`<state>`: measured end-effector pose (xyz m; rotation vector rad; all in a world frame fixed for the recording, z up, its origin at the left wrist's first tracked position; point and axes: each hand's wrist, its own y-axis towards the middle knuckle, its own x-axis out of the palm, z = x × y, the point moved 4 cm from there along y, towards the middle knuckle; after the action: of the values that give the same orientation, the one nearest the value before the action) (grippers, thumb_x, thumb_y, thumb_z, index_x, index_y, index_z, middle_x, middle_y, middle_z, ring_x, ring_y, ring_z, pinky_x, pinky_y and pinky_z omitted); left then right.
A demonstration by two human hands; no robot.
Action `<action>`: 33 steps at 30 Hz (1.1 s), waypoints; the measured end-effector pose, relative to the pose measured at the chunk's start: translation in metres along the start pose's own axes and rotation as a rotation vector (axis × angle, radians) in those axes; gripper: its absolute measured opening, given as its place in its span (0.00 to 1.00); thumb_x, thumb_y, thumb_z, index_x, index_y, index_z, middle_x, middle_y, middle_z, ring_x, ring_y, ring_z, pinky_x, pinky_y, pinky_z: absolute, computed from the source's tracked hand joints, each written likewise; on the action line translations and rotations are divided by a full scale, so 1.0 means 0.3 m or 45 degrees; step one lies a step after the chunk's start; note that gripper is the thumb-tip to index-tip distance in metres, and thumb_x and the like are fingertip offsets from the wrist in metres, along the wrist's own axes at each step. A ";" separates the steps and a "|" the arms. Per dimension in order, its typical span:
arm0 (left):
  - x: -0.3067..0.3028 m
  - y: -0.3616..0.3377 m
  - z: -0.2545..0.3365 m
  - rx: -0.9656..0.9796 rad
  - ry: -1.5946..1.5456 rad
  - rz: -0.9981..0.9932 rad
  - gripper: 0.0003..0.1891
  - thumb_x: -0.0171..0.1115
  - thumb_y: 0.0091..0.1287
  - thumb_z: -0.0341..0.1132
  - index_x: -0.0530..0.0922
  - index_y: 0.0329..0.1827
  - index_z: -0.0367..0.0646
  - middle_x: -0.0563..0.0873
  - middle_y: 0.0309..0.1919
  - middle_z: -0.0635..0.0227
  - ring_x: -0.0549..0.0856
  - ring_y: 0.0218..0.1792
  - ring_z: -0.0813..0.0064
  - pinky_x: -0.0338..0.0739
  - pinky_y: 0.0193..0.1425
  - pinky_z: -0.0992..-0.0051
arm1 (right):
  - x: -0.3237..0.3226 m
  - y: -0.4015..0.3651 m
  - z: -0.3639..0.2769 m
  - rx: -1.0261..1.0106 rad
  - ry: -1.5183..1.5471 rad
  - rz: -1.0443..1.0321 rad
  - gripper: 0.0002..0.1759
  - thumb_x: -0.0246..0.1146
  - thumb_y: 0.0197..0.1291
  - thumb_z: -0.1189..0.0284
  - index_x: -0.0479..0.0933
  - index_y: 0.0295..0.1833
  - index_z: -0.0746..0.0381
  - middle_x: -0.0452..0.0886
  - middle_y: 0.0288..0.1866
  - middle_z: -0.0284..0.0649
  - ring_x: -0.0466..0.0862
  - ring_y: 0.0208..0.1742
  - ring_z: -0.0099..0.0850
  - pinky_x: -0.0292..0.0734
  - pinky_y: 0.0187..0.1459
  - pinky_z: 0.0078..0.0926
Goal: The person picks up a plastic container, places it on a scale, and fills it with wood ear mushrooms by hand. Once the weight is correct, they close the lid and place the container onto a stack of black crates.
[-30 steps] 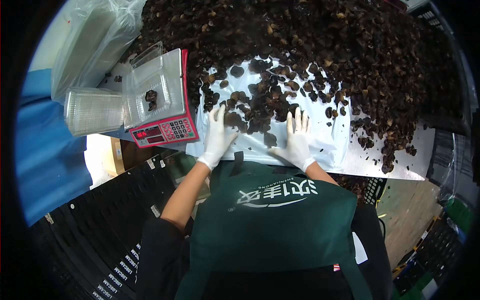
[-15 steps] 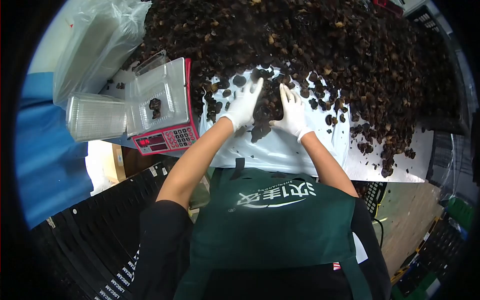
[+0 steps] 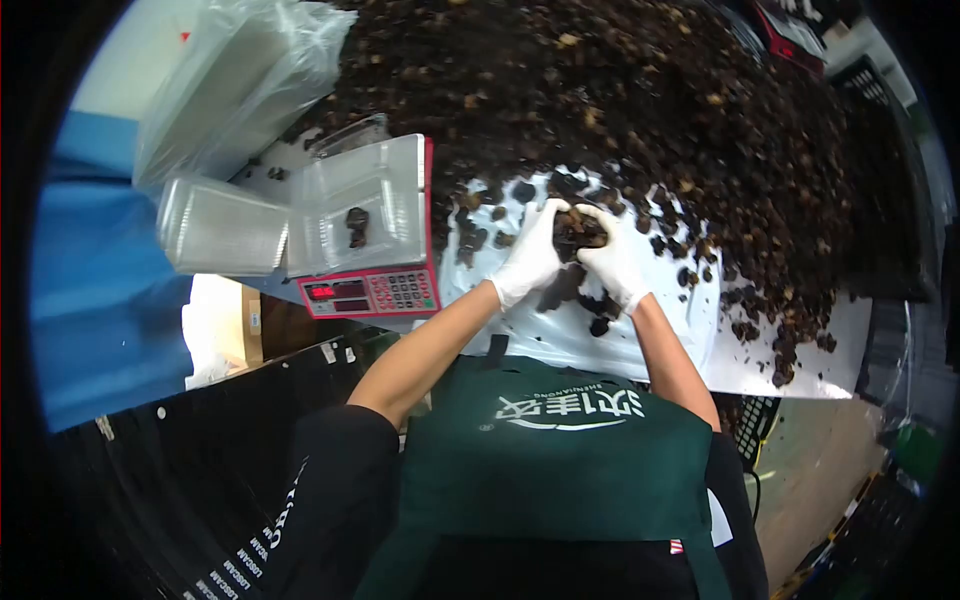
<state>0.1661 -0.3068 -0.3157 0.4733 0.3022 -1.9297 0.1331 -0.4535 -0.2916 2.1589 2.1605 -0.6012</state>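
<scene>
2 white-gloved hands are closing on 1 load: from my remote seat I am seeing the left hand (image 3: 530, 255) and the right hand (image 3: 613, 262) pressing toward each other with fingers curled, grasping a handful of dried fungus (image 3: 578, 228) between them. That handful is sitting just above the white sheet (image 3: 690, 320), at the near foot of the big heap (image 3: 650, 100). I am judging that the palms are facing inward because the pieces are loose and light and would be spilling from a 1-handed pinch. Stray pieces (image 3: 599, 326) are lying on the sheet under and beside the wrists. On the left, just beside the sheet's edge, the red scale (image 3: 375, 292) is carrying an open clear tray (image 3: 385, 190) with a few dark pieces in it, probably parked there to be lying within easy reach of the left arm. A stack of clear trays (image 3: 220, 228) is lying against its left side, with a plastic bag (image 3: 240, 80) behind. Open room is lying mostly toward me, along the bare strip of sheet before the table edge (image 3: 790, 368), while the heap is walling off the far and right sides. The tray's raised lid is the edge I am minding on the left.
</scene>
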 end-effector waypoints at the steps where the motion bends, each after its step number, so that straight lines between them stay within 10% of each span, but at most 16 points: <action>1: -0.059 -0.004 0.047 0.040 0.003 0.047 0.32 0.73 0.50 0.25 0.70 0.60 0.46 0.71 0.52 0.55 0.76 0.55 0.56 0.73 0.64 0.65 | 0.017 0.026 -0.003 -0.244 -0.140 0.029 0.36 0.62 0.44 0.87 0.75 0.65 0.60 0.75 0.62 0.44 0.80 0.61 0.38 0.76 0.62 0.30; 4: -0.287 -0.028 0.164 0.101 0.191 0.204 0.33 0.73 0.50 0.23 0.70 0.61 0.44 0.71 0.54 0.54 0.77 0.57 0.53 0.73 0.65 0.63 | 0.134 0.051 -0.187 -0.104 0.481 -0.072 0.39 0.63 0.43 0.88 0.74 0.67 0.62 0.80 0.61 0.37 0.79 0.64 0.28 0.75 0.65 0.25; 8: -0.628 -0.111 0.205 0.169 0.299 0.355 0.36 0.73 0.47 0.19 0.71 0.62 0.44 0.72 0.54 0.53 0.76 0.59 0.51 0.74 0.65 0.63 | 0.359 0.106 -0.404 -0.709 -0.022 -0.032 0.41 0.67 0.43 0.84 0.72 0.69 0.57 0.77 0.60 0.45 0.78 0.64 0.36 0.73 0.66 0.30; 14: -0.967 -0.292 0.014 -0.015 0.625 0.451 0.40 0.77 0.46 0.23 0.69 0.65 0.46 0.71 0.58 0.54 0.76 0.61 0.52 0.72 0.69 0.63 | 0.769 0.165 -0.519 -0.800 0.273 -0.282 0.37 0.68 0.44 0.80 0.73 0.66 0.62 0.73 0.62 0.51 0.73 0.64 0.47 0.70 0.68 0.36; 17: -1.025 -0.334 -0.143 -0.247 0.625 0.216 0.50 0.76 0.47 0.25 0.60 0.77 0.45 0.69 0.64 0.50 0.72 0.67 0.50 0.68 0.74 0.64 | 0.869 0.183 -0.493 -0.852 -0.238 -0.148 0.40 0.65 0.45 0.80 0.70 0.70 0.62 0.71 0.67 0.53 0.73 0.66 0.49 0.67 0.71 0.36; 20: -1.073 -0.351 -0.153 -0.233 0.456 -0.012 0.53 0.74 0.49 0.26 0.55 0.80 0.43 0.69 0.67 0.45 0.70 0.70 0.50 0.64 0.75 0.65 | 0.830 0.211 -0.474 -0.828 -0.180 -0.311 0.36 0.63 0.47 0.77 0.74 0.68 0.63 0.67 0.74 0.58 0.69 0.72 0.51 0.70 0.68 0.40; 23: -1.190 -0.392 -0.032 -0.331 0.302 -0.063 0.44 0.69 0.57 0.25 0.60 0.79 0.43 0.77 0.64 0.51 0.81 0.60 0.63 0.75 0.67 0.69 | 0.632 0.164 -0.447 -0.339 0.163 -0.305 0.27 0.58 0.56 0.80 0.78 0.65 0.63 0.82 0.62 0.48 0.85 0.54 0.33 0.78 0.55 0.26; 27: -1.312 -0.473 -0.083 -0.476 -0.335 0.213 0.27 0.61 0.69 0.28 0.68 0.72 0.40 0.82 0.56 0.62 0.86 0.45 0.79 0.81 0.40 0.81 | 0.429 0.080 -0.171 -0.201 0.123 -0.036 0.17 0.59 0.70 0.73 0.82 0.61 0.60 0.86 0.52 0.34 0.81 0.47 0.21 0.76 0.51 0.20; 33: -1.405 -0.680 -0.318 -0.474 -0.426 0.825 0.16 0.58 0.75 0.32 0.78 0.62 0.39 0.87 0.45 0.67 0.86 0.41 0.81 0.80 0.41 0.83 | 0.200 -0.178 0.132 0.214 0.101 0.220 0.14 0.64 0.69 0.69 0.84 0.55 0.63 0.87 0.50 0.34 0.80 0.44 0.18 0.72 0.41 0.16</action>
<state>0.1419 0.1584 -0.2090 -0.0143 0.2425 -1.2509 0.0693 -0.4055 -0.3323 2.4632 1.9957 -0.7197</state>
